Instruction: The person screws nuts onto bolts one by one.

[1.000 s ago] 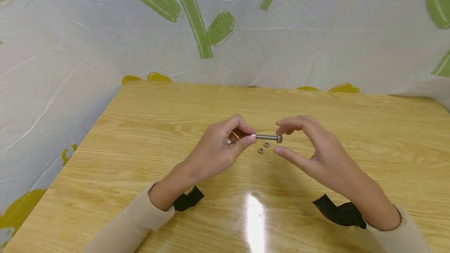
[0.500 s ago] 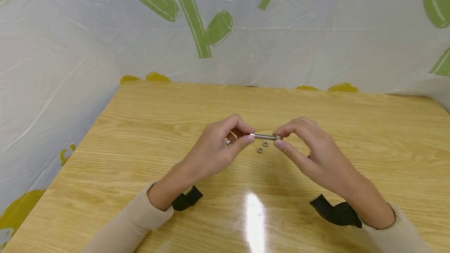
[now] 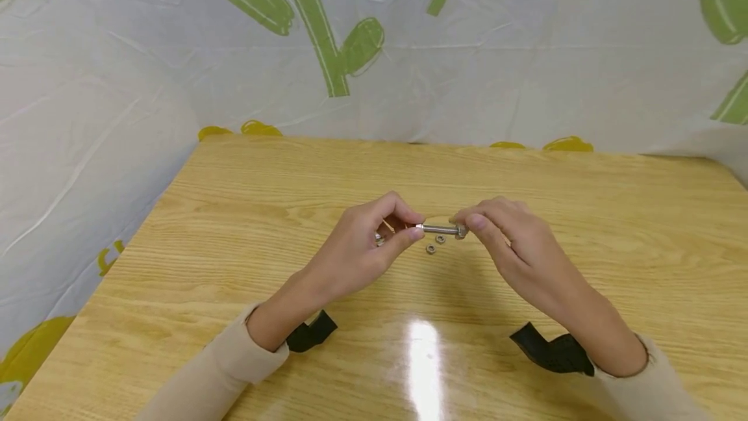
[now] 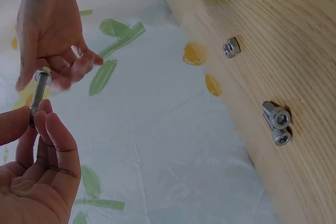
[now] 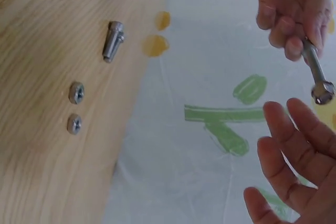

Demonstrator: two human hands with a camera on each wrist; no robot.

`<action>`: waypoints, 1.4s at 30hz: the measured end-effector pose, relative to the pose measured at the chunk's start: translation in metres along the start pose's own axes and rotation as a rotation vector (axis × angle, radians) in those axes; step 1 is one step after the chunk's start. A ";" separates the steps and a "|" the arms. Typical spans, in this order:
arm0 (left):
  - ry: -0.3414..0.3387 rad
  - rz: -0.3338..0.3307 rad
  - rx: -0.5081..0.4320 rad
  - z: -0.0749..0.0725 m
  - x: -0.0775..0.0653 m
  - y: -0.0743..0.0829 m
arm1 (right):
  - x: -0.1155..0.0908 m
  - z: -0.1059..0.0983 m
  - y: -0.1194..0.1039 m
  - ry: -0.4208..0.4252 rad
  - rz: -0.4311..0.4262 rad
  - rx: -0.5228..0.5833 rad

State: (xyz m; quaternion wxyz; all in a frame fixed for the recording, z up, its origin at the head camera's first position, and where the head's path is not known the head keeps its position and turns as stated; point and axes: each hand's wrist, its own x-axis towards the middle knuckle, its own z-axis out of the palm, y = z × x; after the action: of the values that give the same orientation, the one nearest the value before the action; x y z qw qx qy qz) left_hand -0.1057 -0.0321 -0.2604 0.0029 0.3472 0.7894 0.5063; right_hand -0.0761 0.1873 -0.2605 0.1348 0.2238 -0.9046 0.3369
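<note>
Bolt [image 3: 441, 230] between left fingers [image 3: 402, 206], near right fingers [image 3: 486, 212]

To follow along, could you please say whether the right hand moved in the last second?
Yes; in the head view, the right hand shifted slightly left, judged against the hex nuts.

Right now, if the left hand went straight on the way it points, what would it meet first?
Likely the right hand, by the far end of the bolt that the left hand holds; depth is unclear, so they might just miss.
</note>
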 end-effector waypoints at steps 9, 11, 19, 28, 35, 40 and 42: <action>0.007 -0.059 0.006 -0.004 -0.001 -0.001 | 0.001 0.000 -0.001 0.013 -0.117 -0.031; 0.005 -0.072 0.002 -0.006 -0.002 0.000 | 0.002 0.002 -0.001 0.017 -0.139 -0.021; -0.004 -0.148 -0.008 -0.010 -0.005 0.002 | 0.002 0.005 -0.002 -0.026 -0.104 0.021; -0.015 -0.232 -0.075 -0.012 -0.004 0.008 | 0.005 0.004 -0.012 -0.120 0.082 0.080; 0.006 -0.289 -0.142 -0.011 -0.004 0.011 | 0.009 -0.005 -0.019 -0.184 0.174 0.090; 0.017 -0.302 -0.150 -0.011 -0.003 0.012 | 0.010 -0.001 -0.020 -0.120 0.088 0.098; 0.022 -0.308 -0.137 -0.011 -0.002 0.012 | 0.011 0.000 -0.019 -0.072 0.048 0.088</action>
State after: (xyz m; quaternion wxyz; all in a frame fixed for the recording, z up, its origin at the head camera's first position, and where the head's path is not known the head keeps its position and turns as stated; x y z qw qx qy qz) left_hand -0.1011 -0.0391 -0.2461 0.0953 0.2157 0.7968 0.5563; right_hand -0.0759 0.1710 -0.2459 0.0840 0.2197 -0.8983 0.3711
